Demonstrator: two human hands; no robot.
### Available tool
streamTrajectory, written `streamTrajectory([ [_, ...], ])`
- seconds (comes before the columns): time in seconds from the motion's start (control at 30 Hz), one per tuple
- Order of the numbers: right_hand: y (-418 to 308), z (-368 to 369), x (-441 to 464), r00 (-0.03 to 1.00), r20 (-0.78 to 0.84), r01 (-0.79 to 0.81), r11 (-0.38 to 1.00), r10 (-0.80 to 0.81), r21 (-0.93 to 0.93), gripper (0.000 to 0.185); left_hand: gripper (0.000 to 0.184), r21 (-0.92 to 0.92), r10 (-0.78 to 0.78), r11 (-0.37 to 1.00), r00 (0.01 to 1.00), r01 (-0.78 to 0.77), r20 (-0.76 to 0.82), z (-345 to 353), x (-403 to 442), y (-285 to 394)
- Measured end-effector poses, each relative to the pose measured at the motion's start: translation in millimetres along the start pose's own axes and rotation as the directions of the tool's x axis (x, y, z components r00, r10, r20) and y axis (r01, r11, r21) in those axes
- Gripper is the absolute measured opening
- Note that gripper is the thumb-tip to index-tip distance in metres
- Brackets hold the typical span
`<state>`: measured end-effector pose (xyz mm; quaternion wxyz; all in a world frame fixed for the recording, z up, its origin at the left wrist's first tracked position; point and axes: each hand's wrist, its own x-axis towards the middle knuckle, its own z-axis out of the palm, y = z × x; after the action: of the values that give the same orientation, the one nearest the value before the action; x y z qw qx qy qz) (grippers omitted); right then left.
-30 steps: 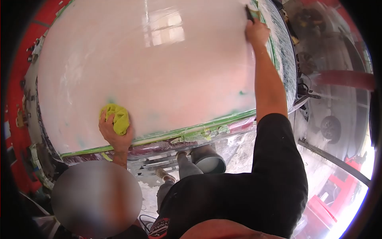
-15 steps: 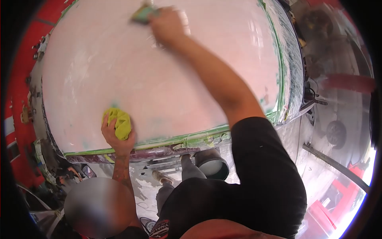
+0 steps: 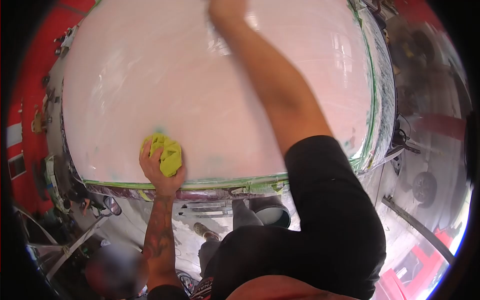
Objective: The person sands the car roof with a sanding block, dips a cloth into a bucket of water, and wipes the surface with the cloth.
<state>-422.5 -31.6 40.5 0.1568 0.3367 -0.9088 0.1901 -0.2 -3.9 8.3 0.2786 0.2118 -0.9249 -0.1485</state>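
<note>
A broad panel (image 3: 150, 90) with a pale pink-white, glossy wet-looking surface lies under both hands, its edges lined with green tape (image 3: 220, 183). Near its front edge, my left hand (image 3: 159, 170) is closed around a crumpled yellow-green cloth (image 3: 170, 157) that rests on the surface. My right arm is stretched across to the far side, where my right hand (image 3: 227, 11) is cut off by the top of the view. Its fingers and the green pad seen in it a moment earlier lie out of sight.
A dark bucket (image 3: 277, 215) with pale liquid stands on the floor below the front edge, beside my legs. Dark trim and cables (image 3: 406, 142) stick out at the right corner. A wheel (image 3: 424, 187) is further right, and a red wall (image 3: 35, 100) is at left.
My right hand has moved further away, past the top of the view, taking the green pad out of sight. The view has shifted slightly; my left hand keeps the cloth near the front edge.
</note>
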Motion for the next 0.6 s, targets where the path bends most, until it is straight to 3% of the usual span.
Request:
streamTrajectory([
  [0.03, -31.5, 2.3, -8.8, 0.993, 0.042, 0.108, 0.992, -0.111, 0.073, 0.027, 0.063, -0.005, 0.0, 1.0, 1.0, 0.0, -0.002, 0.2, -0.8, -0.4],
  [0.1, -41.7, 16.4, -13.3, 0.982, -0.049, 0.185, 0.976, -0.181, 0.116, 0.026, 0.063, -0.008, 0.005, 1.0, 1.0, -0.005, 0.003, -2.5, -2.0, 0.5],
  [0.17, 5.5, 3.3, -7.0, 0.989, -0.013, 0.145, 0.987, -0.145, 0.065, 0.024, 0.062, -0.019, 0.01, 1.0, 1.0, -0.011, -0.008, -1.0, 1.6, 0.6],
  [0.27, 131.1, -44.0, -10.0, 0.99, -0.012, -0.143, 0.98, 0.143, -0.139, 0.033, 0.062, -0.023, 0.003, 1.0, 1.0, -0.004, -0.017, 0.7, -0.9, -1.4],
  [0.33, 259.7, -37.9, -23.7, 0.973, -0.059, -0.23, 0.966, 0.225, -0.117, 0.037, 0.062, -0.014, -0.024, 1.0, 1.0, 0.024, -0.018, -1.3, -2.4, 0.8],
  [0.37, 315.9, -40.7, -35.4, 0.915, -0.046, -0.395, 0.865, 0.401, -0.309, 0.042, 0.062, -0.016, -0.038, 0.999, 0.999, 0.038, -0.017, -0.3, 0.0, 1.6],
  [0.4, 341.0, -58.3, -49.1, 0.816, -0.008, -0.541, 0.759, 0.578, -0.364, 0.047, 0.062, -0.003, -0.053, 0.999, 0.998, 0.053, -0.027, -1.1, 0.9, 1.6],
  [0.43, 334.4, -74.2, -59.1, 0.703, -0.088, -0.691, 0.648, 0.706, -0.321, 0.05, 0.062, 0.009, -0.03, 0.999, 0.999, 0.03, -0.033, 0.0, 3.5, 1.7],
  [0.5, 312.9, -71.9, -54.5, 0.683, -0.094, -0.695, 0.604, 0.725, -0.389, 0.044, 0.063, 0.041, -0.032, 0.999, 0.999, 0.034, -0.04, 0.9, 2.8, 3.9],
  [0.53, 285.7, -65.5, -46.1, 0.706, -0.07, -0.674, 0.638, 0.705, -0.372, 0.044, 0.063, 0.017, -0.021, 1.0, 0.999, 0.021, -0.036, 1.8, 3.9, 2.1],
  [0.6, 200.2, -42.3, -34.6, 0.891, -0.089, -0.446, 0.824, 0.445, -0.349, 0.041, 0.063, 0.009, -0.019, 1.0, 1.0, 0.019, -0.024, -2.3, 0.6, -1.2],
])
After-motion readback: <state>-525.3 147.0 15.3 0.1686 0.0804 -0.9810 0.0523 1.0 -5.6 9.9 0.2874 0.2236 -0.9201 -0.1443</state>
